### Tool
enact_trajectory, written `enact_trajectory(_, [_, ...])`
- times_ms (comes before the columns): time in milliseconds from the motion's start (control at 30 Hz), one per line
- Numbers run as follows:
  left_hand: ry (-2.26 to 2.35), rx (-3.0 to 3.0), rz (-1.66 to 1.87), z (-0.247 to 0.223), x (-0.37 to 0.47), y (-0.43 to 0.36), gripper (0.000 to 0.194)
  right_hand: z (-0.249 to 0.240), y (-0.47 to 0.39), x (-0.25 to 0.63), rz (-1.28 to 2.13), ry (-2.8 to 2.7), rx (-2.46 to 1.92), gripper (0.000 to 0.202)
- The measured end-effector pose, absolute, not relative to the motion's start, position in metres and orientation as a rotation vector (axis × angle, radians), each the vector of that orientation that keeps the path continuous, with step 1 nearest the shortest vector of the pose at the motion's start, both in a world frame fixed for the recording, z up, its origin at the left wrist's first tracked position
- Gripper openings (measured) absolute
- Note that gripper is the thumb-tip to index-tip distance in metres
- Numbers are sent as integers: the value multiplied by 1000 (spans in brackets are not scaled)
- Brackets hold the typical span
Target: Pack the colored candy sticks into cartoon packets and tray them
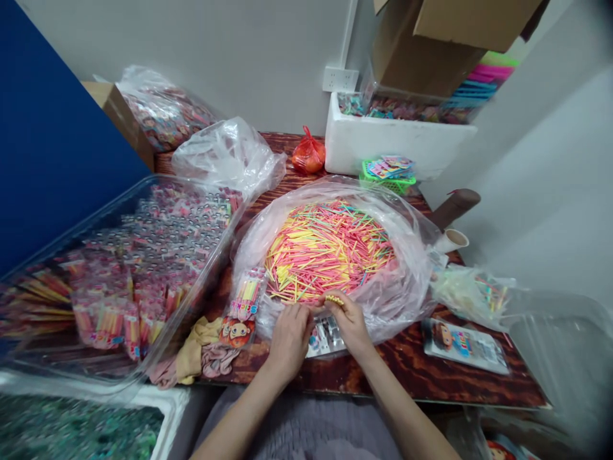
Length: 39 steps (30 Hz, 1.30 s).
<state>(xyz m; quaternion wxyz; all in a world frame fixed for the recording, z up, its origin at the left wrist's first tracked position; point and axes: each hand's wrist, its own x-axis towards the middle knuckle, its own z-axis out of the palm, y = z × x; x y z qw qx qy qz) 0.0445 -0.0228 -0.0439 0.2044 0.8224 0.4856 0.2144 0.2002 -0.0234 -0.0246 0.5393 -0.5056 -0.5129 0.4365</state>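
Hands point(290, 335) close together, fingers point(299, 312) curled, forearms point(246, 412) bare.

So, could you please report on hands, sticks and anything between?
Left hand close beside right hand. Coloured sticks heaped in open plastic bag. Printed packet showing between hands.

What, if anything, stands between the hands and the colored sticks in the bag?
Nothing visible does. The left hand and right hand are at the near edge of the colored sticks, whose top lies uncovered; the plastic bag bunches around their sides and back.
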Motion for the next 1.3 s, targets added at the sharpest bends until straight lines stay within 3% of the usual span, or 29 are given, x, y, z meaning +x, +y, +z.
enact_trajectory(300, [1317, 2417, 351, -28, 39, -10, 21, -10, -23, 197, 1016, -1230, -1198, 13])
enact_trajectory(467, [1281, 2337, 448, -16, 19, -5, 42, -5, -25, 202, 1014, -1212, -1181, 13])
enact_trajectory(800, [1473, 1582, 1028, 19, 0, -12, 20, -7, -28, 202, 993, -1215, -1227, 13])
enact_trajectory(1200, [1369, 1701, 853, 6, 8, -19, 35, -16, -30, 196, 1006, -1184, -1242, 12])
enact_trajectory(1300, [1341, 1710, 798, 4, 7, -20, 28, -18, -30, 195, 1009, -1171, -1247, 12])
